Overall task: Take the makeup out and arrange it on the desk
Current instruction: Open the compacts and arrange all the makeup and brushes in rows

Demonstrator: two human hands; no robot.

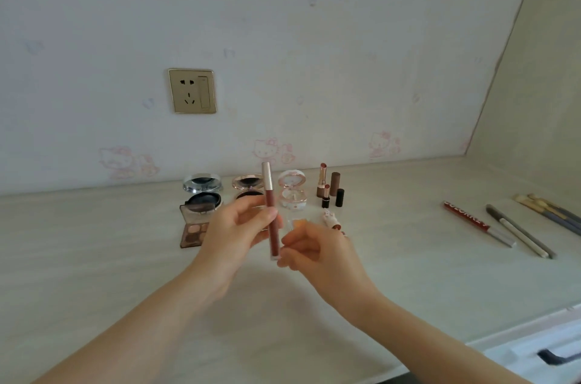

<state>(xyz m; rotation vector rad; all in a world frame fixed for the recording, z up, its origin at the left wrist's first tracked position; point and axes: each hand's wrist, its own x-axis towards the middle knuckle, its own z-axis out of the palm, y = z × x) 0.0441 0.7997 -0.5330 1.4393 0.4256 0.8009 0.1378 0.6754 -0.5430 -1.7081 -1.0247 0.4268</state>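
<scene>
Thumb and fingertips of the left hand [232, 232] pinch the lip gloss tube [269, 198] about its middle, holding it upright above the tabletop [94, 257] with its pale cap on top. The right hand [317, 251] sits just beside the tube's lower end, fingers curled, and whether it grips the base cannot be told. The tube looks light, stiff and smooth, so probably slippery, and a hold on the barrel below the cap seems safest; beyond it stand open compacts [202, 184] and lipsticks [330, 188].
</scene>
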